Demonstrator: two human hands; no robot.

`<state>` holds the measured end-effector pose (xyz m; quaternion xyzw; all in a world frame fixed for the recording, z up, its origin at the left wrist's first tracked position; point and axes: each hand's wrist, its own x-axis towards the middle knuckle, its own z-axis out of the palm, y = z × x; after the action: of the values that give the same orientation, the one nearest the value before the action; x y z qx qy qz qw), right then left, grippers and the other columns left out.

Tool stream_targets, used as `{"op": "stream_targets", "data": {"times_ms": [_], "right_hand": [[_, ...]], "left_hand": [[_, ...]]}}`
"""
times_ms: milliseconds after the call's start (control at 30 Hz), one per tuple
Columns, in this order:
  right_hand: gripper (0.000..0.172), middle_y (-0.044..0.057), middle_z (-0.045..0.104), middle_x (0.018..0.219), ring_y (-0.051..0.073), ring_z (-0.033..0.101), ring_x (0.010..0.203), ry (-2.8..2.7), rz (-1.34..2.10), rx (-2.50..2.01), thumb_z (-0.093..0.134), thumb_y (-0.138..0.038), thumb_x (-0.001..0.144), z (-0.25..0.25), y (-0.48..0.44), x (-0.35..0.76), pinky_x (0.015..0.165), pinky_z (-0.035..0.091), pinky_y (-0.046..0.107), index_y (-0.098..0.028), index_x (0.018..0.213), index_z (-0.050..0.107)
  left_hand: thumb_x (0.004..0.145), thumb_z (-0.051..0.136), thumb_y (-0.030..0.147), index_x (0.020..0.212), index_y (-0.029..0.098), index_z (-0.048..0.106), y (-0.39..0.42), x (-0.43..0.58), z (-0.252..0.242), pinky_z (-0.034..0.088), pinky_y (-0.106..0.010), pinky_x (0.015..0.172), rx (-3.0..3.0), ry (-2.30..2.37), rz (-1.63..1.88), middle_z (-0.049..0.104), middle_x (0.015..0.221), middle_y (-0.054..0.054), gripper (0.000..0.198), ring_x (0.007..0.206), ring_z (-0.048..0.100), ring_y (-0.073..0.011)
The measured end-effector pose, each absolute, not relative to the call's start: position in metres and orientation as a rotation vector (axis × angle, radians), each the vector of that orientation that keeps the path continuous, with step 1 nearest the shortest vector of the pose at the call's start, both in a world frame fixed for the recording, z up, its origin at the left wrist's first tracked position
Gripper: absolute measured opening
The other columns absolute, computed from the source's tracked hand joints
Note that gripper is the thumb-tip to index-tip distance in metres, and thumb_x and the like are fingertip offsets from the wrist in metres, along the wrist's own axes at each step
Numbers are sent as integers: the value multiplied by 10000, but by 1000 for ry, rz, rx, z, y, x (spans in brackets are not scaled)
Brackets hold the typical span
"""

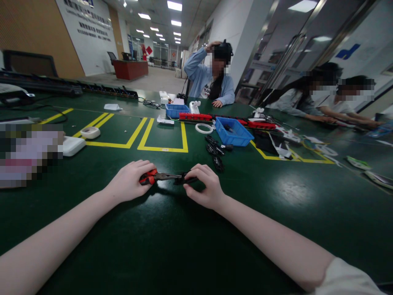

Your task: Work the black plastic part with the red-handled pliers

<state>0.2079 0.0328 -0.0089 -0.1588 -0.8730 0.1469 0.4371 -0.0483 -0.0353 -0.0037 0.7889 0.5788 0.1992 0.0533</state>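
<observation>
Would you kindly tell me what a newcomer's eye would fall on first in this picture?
Probably the red-handled pliers in the left hand, near the centre, their tips at a small black piece in the right hand. Next, perhaps, the larger blue bin beyond the right hand and the yellow outlines on the green table. Across it, a person wears a black headset, one hand raised to it.

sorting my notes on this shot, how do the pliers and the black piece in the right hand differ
Colour: the pliers have red-and-black handles and a grey metal nose; the black piece looks dark throughout. Hold: the left hand grips the pliers, while the right hand holds the black piece. Shared: both are held in front of the person, the pliers' tips pointing toward the black piece.
</observation>
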Motion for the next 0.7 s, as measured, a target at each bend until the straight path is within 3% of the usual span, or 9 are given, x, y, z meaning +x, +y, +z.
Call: {"op": "stream_targets", "data": {"times_ms": [467, 700], "right_hand": [[77, 38, 643, 866, 172, 618, 787, -2150, 434, -385, 636, -248, 841, -10, 33, 208, 694, 498, 316, -206, 905, 629], [80, 36, 653, 866, 173, 619, 799, -2125, 328, -364, 635, -224, 834, -8, 31, 208, 690, 482, 314, -202, 909, 619]], "left_hand": [[824, 537, 245, 967, 209, 578, -36, -47, -3, 475, -358, 777, 2332, 1741, 621, 628, 942, -43, 153, 889, 594, -235], [802, 557, 248, 1012, 204, 595, -36, -49, -1, 467, -409, 872, 2334, 1778, 670, 638, 1040, -65, 218, 985, 592, -267]]}}
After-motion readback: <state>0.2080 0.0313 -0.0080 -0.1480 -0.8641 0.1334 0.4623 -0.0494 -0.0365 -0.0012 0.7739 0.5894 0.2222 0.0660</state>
